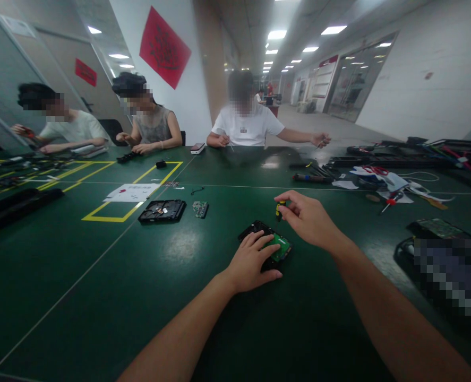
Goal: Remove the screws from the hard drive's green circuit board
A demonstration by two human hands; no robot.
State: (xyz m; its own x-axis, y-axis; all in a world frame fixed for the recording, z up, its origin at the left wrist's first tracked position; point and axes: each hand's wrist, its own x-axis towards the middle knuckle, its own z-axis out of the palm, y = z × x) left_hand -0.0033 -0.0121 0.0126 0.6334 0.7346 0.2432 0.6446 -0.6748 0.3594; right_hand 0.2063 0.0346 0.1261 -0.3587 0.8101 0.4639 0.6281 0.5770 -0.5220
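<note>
A black hard drive with a green circuit board on top lies on the dark green table in front of me. My left hand rests on it, fingers spread and pressing it down. My right hand hovers just above and to the right of the drive, fingers pinched round the yellow and black handle of a small screwdriver that points down at the drive.
Another opened drive and a loose circuit board lie to the left, beside a yellow taped rectangle holding a paper sheet. Tools, scissors and trays crowd the right side. Three people sit along the far edge.
</note>
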